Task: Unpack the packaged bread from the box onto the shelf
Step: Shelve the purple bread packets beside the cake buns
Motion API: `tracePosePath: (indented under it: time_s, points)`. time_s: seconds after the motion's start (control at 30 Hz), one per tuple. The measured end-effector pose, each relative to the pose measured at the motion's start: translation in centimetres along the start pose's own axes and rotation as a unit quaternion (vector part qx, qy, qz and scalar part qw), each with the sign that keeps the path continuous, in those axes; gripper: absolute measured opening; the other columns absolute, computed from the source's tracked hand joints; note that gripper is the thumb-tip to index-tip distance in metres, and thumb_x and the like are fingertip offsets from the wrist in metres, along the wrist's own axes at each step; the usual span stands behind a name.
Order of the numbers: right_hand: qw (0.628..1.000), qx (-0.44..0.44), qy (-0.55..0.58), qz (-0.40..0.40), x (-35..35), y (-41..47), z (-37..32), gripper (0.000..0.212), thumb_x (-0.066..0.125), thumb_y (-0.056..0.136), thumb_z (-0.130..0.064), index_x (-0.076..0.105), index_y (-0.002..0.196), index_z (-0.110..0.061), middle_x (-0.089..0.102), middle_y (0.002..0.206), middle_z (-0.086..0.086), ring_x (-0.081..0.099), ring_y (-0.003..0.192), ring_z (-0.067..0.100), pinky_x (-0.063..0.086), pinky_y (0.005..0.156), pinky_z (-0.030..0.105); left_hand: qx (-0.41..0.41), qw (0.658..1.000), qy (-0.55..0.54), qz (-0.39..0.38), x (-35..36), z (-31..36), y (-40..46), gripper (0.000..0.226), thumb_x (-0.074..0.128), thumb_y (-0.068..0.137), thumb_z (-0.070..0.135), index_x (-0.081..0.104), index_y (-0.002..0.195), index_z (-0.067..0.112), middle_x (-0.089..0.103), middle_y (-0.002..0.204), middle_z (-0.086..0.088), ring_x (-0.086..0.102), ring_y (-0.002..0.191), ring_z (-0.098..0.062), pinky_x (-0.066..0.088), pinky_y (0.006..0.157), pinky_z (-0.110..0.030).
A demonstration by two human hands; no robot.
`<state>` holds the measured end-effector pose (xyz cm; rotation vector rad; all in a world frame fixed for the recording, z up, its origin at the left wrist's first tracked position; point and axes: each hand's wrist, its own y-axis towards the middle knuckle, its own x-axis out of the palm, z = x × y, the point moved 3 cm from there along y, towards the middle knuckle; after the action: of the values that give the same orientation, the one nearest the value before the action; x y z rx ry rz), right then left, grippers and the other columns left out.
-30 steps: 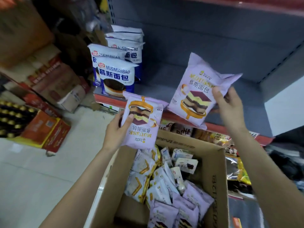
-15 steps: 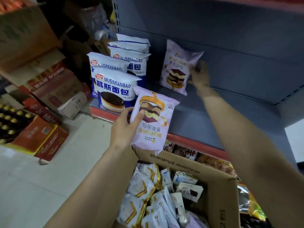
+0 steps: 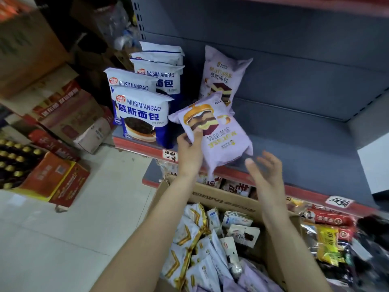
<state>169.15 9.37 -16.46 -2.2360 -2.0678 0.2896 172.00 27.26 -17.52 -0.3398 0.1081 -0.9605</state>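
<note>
Just above the open brown cardboard box [image 3: 231,200], a lilac plastic packet of mousse bread [image 3: 212,131] is gripped by the left hand [image 3: 190,148], thumb over its printed front and fingers curled behind; the packet is held upside down and tilted over the front edge of the grey metal shelf [image 3: 294,131]. To the right of that packet, the right hand [image 3: 265,171] is seen with fingers spread and relaxed, nothing held, near the packet's lower corner but apart from it. Beyond the left hand, a second lilac mousse bread packet [image 3: 223,74] is stood upright on the shelf, leaned against the grey back panel. To the left of it, blue-and-white bread packets marked MUSIMIANBAO [image 3: 143,116] are lined in upright rows on the same shelf. Below both forearms, the box is filled with white-and-gold wrapped packets [image 3: 189,234] and more lilac ones [image 3: 252,279]. Left of the left arm, red cartons [image 3: 61,182] are stacked on the pale tiled floor [image 3: 84,228].
</note>
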Motion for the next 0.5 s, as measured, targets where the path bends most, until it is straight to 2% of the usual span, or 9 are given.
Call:
tracePosePath:
  time_s: [0.07,0.13,0.2,0.3,0.4,0.5]
  points:
    - [0.993,0.076,0.092,-0.008,1.3,-0.9,0.6,0.057,0.065,0.082,-0.038,0.04,0.132,-0.027,0.055,0.122,-0.003,0.057,0.113,0.012,0.048,0.095,0.032,-0.05,0.997,-0.057,0.007,1.8,-0.4,-0.4,0.044,0.055,0.092,0.035,0.043,0.123,0.005,0.06,0.114,-0.007,0.059,0.1,-0.017,0.049,0.079,-0.028]
    - [0.985,0.105,0.137,-0.018,2.5,-0.3,0.3,0.059,0.067,0.082,-0.037,0.04,0.133,-0.023,0.06,0.12,-0.001,0.061,0.111,0.015,0.051,0.092,0.033,-0.06,0.996,-0.06,-0.003,3.0,-0.6,-0.8,0.047,0.059,0.09,0.033,0.043,0.122,0.003,0.06,0.114,-0.009,0.06,0.101,-0.018,0.05,0.08,-0.027]
    - [0.984,0.09,0.154,0.014,2.8,1.0,-0.4,0.057,0.071,0.081,-0.03,0.042,0.129,-0.019,0.06,0.122,0.0,0.062,0.109,0.015,0.054,0.089,0.034,-0.036,0.998,-0.02,-0.044,3.5,-0.5,-1.5,0.042,0.062,0.089,0.032,0.045,0.117,0.006,0.062,0.104,-0.003,0.061,0.096,-0.014,0.049,0.078,-0.023]
    - [0.982,0.058,0.172,0.059,2.0,3.5,-1.1,0.046,0.067,0.085,-0.012,0.041,0.121,-0.02,0.056,0.122,0.003,0.063,0.103,0.017,0.06,0.069,0.029,0.012,0.99,0.099,-0.1,2.5,-0.1,-1.8,0.035,0.061,0.089,0.039,0.052,0.114,0.017,0.063,0.105,0.004,0.062,0.101,-0.014,0.048,0.093,-0.032]
    - [0.993,-0.003,0.1,0.063,1.8,6.8,-2.3,0.046,0.064,0.083,-0.003,0.045,0.12,-0.023,0.059,0.113,0.0,0.064,0.097,0.018,0.059,0.063,0.03,0.092,0.96,0.253,-0.083,-0.4,0.7,-1.2,0.031,0.058,0.09,0.041,0.059,0.115,0.022,0.061,0.102,0.012,0.057,0.094,-0.005,0.044,0.083,-0.024]
    - [0.987,-0.121,-0.081,0.063,2.7,10.4,-4.9,0.049,0.067,0.075,-0.009,0.054,0.12,-0.027,0.063,0.101,-0.008,0.066,0.093,0.02,0.058,0.073,0.038,0.155,0.924,0.348,-0.041,-3.4,0.9,-0.8,0.033,0.056,0.092,0.039,0.057,0.122,0.024,0.062,0.114,0.008,0.058,0.1,-0.011,0.048,0.086,-0.031]
